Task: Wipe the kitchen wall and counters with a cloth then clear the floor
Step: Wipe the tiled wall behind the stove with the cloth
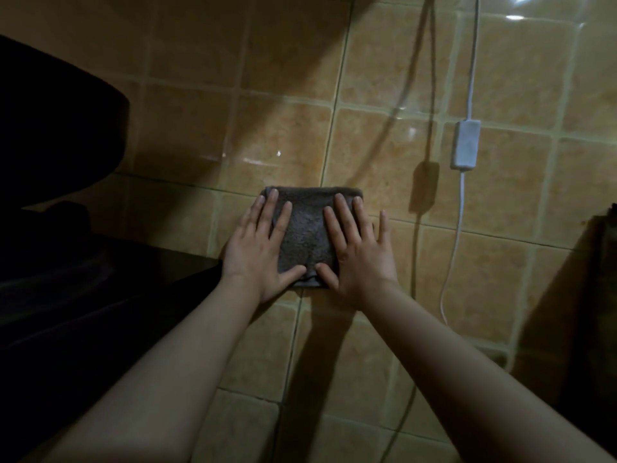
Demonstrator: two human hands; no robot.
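Tan glazed tile covers the wall (384,228), glossy under a light somewhere up right, and it looks like the wall stage of the job is under way; counters and floor I'd judge are yet to come, though neither shows clearly. A large dark shape (56,162) fills the left. A white cord with an inline switch (464,145) hangs at right. The folded grey cloth (305,228) lies flat on the tiles, left hand (258,248) and right hand (359,252) both spread, palms pressing it.
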